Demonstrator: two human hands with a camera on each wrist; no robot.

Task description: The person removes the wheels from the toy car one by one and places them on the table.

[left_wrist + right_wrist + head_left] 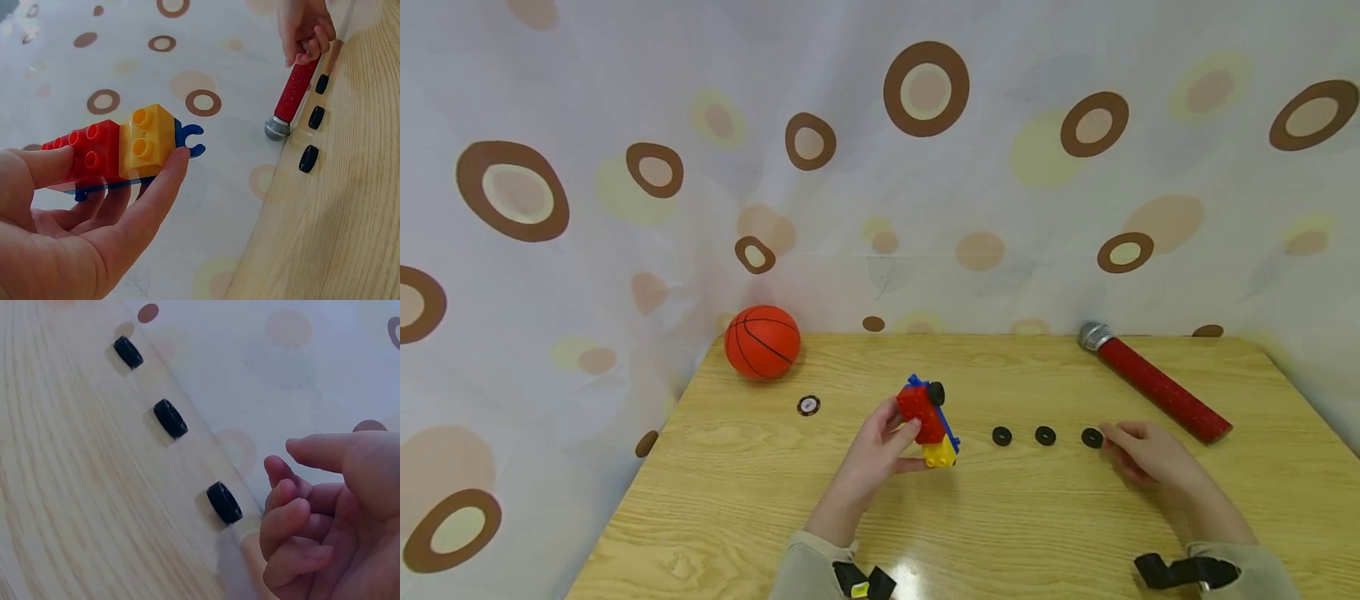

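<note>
My left hand [877, 454] holds a toy block car [928, 421] tilted above the table, thumb on one side and fingers on the other. The car has a red brick [94, 150] and a yellow brick [148, 140] on a blue base with a hook at one end. One black wheel [936, 393] shows on it. Three loose black wheels lie in a row on the table: a left one [1002, 436], a middle one [1045, 436] and a right one [1092, 437]. Beside the right wheel is my right hand [1153, 457], its fingers loosely bent with nothing between them.
An orange basketball [763, 342] sits at the table's back left, with a round black-edged chip [808, 406] in front of it. Behind the right hand lies a microphone [1157, 383] with a red handle. A patterned curtain [850, 192] borders the wooden table [715, 517].
</note>
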